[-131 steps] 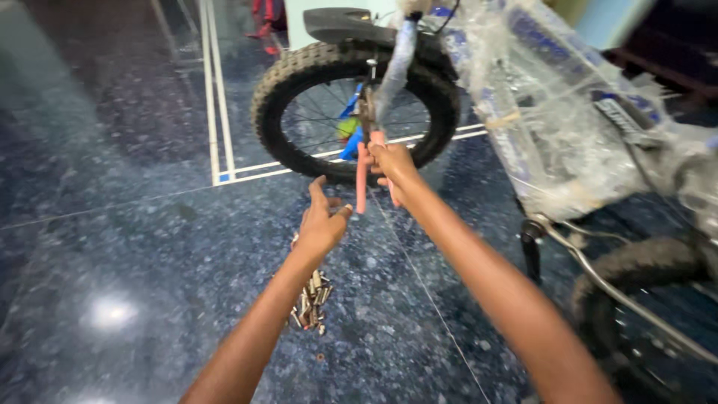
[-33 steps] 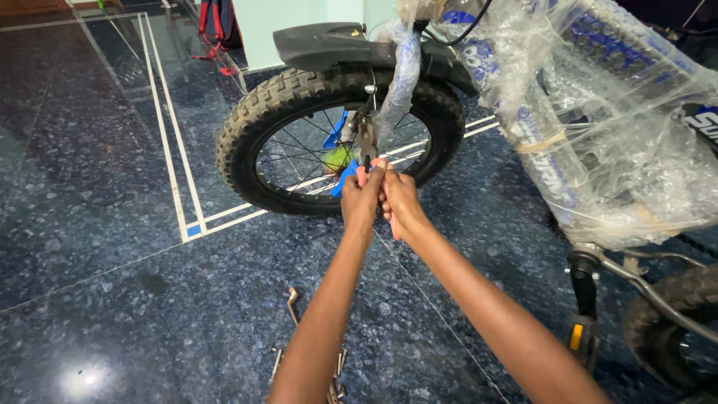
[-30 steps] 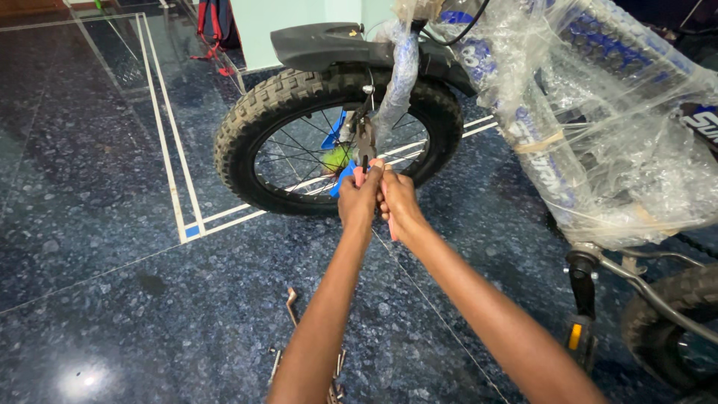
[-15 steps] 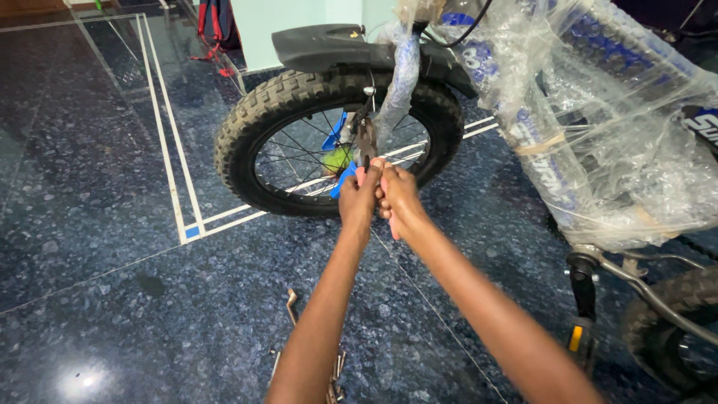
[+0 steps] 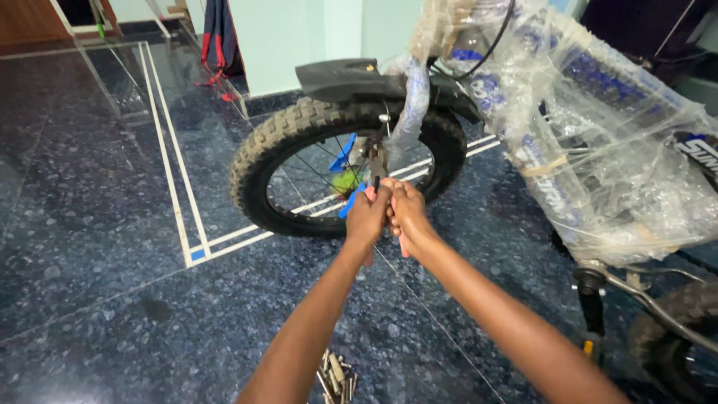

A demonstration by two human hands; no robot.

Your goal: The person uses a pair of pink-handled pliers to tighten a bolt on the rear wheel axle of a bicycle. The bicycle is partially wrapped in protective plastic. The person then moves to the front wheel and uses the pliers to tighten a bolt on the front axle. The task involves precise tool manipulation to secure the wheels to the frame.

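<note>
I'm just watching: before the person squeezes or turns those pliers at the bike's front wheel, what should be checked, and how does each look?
1. Both hands on the pliers: left hand and right hand wrap the handles: ok.
2. Pliers' tip seated on a part by the fork: cannot tell.
3. Front wheel resting on the floor: ok.
4. Plastic wrap away from the tool: ok.
5. Loose metal parts lie beneath the arms, away from the wheel: ok.

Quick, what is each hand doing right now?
Left hand: closed around the pliers handle.
Right hand: closed around the other pliers handle.
</note>
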